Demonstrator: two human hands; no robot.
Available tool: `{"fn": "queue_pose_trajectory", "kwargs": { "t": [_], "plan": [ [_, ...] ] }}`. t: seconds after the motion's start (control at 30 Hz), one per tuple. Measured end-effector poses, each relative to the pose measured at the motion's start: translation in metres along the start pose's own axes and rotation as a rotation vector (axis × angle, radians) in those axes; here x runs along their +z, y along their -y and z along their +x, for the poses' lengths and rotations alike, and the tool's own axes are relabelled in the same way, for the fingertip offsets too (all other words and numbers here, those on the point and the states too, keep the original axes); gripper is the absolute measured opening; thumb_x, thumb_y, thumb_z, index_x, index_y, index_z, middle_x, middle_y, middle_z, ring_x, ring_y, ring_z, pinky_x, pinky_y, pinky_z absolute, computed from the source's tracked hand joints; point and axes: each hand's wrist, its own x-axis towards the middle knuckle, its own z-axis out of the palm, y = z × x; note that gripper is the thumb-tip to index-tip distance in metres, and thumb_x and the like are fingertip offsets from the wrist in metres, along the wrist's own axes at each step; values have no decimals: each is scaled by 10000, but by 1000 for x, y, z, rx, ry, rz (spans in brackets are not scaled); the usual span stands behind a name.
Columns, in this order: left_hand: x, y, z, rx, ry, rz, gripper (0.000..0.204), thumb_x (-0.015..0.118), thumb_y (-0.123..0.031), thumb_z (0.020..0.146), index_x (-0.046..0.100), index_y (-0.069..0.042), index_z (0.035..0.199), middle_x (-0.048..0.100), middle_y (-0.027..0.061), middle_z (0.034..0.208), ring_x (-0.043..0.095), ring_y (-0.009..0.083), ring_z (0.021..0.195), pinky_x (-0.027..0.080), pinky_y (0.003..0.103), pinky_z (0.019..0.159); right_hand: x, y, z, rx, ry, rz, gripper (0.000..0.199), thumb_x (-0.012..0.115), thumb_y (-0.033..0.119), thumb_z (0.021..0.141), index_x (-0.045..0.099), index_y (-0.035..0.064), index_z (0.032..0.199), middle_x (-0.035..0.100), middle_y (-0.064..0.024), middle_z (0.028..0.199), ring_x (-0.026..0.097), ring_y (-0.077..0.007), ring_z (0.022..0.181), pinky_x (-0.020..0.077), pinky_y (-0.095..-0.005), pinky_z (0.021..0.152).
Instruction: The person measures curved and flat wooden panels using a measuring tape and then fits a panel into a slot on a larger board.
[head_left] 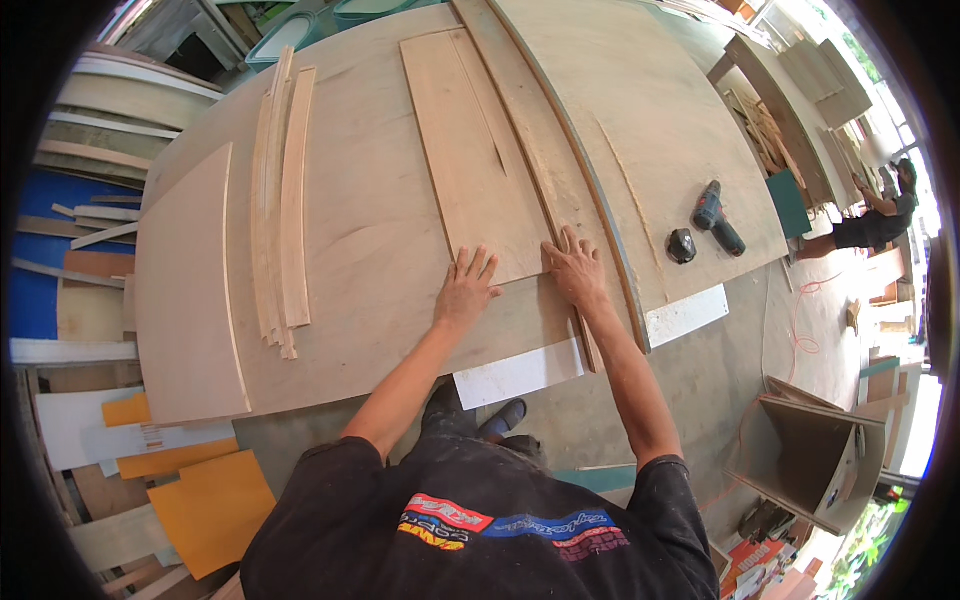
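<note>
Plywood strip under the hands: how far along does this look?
Done: a bundle of thin offcut strips lies to the left on the big sheet, so some cutting appears finished. In hand: left hand and right hand press flat on the near end of the plywood strip, no grip closed. Left: the drill lies untouched; fastening, if meant, hasn't begun.

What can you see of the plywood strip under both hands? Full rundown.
The plywood strip is a long, narrow, flat board of pale tan wood with faint grain. It lies flat on the big plywood sheet and runs away from the person. A thin dark slit runs part of its length. The left hand rests spread at its near end; the right hand lies flat at its near right corner. More boards lie along its right side.
</note>
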Motion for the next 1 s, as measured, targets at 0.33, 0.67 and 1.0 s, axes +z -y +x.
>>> {"fn": "queue_pose_trajectory", "kwargs": {
  "t": [0.33,0.67,1.0],
  "plan": [
    [-13,10,32,-62,28,70,620,615,-384,971,454,-132,1515,384,105,1598,349,415,1453,393,542,1126,-1,-6,43,-36,44,73,535,706,205,884,581,327,1389,569,-122,1259,565,-294,1179,420,-484,955],
    [-15,34,74,-119,39,111,626,584,-375,993,411,-129,1542,373,89,1608,366,396,1450,396,523,1127,1,-1,98,-8,79,36,488,669,208,923,591,305,1394,606,-148,1212,593,-312,1161,422,-511,953],
    [-20,37,92,-147,124,207,681,528,-520,993,407,-131,1538,343,66,1621,353,391,1451,423,494,1116,8,-17,103,-134,40,112,439,602,195,960,563,272,1391,611,-143,1238,640,-244,1121,434,-471,950]
  ]
}}
